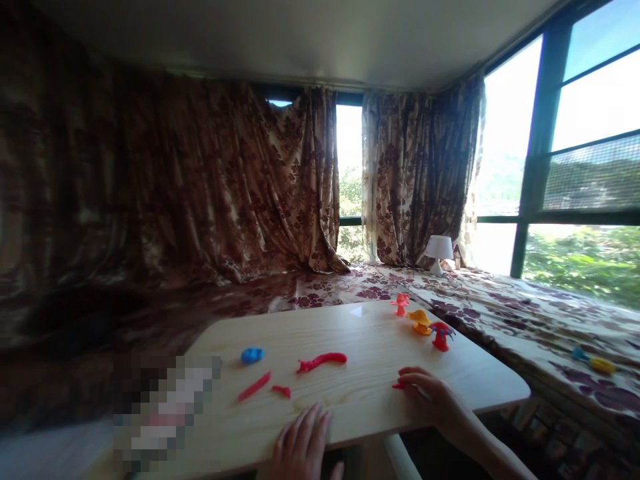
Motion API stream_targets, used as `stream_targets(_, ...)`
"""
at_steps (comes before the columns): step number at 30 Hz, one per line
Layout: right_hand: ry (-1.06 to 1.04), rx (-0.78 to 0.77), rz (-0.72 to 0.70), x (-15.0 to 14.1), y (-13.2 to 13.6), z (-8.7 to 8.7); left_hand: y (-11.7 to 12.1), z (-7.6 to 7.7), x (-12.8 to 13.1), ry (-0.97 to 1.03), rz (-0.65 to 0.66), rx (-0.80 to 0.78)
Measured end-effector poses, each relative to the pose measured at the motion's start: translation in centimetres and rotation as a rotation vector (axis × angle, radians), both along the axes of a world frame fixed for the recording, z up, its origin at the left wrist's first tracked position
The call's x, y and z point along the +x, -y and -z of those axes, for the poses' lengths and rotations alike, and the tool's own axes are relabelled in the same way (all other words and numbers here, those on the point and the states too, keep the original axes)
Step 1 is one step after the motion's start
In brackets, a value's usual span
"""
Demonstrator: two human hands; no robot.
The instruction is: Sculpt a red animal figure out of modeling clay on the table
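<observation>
My left hand [303,440] lies at the table's near edge, palm down and fingers stretched out, with nothing in it. To its right, my right hand [434,397] rests on the tabletop, its fingers curled and closed on a small red piece of modelling clay [398,386], mostly hidden by the fingertips. A long, curved red clay shape [325,360] lies mid-table, knobbly at its left end. Left of it are a blue clay lump [253,355], a flat red clay strip [255,386] and a short red clay bit [282,391].
Along the table's [370,347] far right side stand a pink figure [401,305], a yellow-orange figure [421,323] and a red figure with blue strands [441,337]. Blue and yellow pieces [601,365] lie on the flowered cloth at right. A white lamp [439,249] stands behind.
</observation>
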State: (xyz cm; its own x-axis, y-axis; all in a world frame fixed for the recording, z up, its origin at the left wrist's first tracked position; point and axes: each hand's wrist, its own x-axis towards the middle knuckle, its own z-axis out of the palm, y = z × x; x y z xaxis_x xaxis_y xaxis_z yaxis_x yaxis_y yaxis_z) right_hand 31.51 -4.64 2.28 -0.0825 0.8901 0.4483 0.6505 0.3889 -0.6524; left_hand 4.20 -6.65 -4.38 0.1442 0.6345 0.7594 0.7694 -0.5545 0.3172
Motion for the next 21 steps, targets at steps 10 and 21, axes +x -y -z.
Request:
stream_targets(10,-0.340,0.096,-0.231,-11.1,2.6,-2.9,1.0,-7.2,3.2,1.362,0.409,-0.726)
stream_targets(21,-0.223,0.175,-0.281,-11.1,2.8,-3.8,1.1,-7.6,1.6,1.799,0.511,-0.920)
